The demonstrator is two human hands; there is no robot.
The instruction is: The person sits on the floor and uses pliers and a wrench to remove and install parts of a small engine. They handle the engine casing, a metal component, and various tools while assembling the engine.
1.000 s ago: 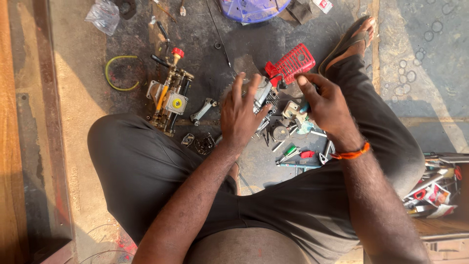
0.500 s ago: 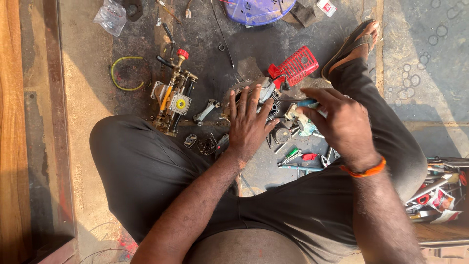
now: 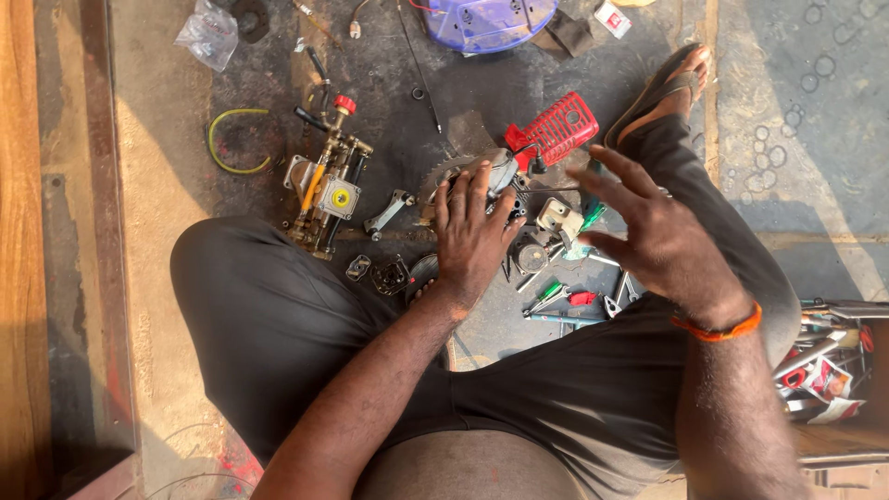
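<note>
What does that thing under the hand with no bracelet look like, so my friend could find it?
Start at the big blue plastic dome at the top, then drop down to the red ribbed plastic cover. Just left of it, the left hand rests on a grey metal engine part. Unlike the loose little tools around it, it has fins and stays attached to that cover.

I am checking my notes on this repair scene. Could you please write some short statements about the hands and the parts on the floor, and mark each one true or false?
1. The left hand rests on the small engine with the red grille cover. True.
2. The right hand grips a screwdriver. False: it is open, fingers spread, holding nothing.
3. An orange band is on the right wrist. True.
4. The brass pump assembly lies right of the engine. False: it lies to its left.
5. A yellow-green hose loop lies near the pump. True.
</note>
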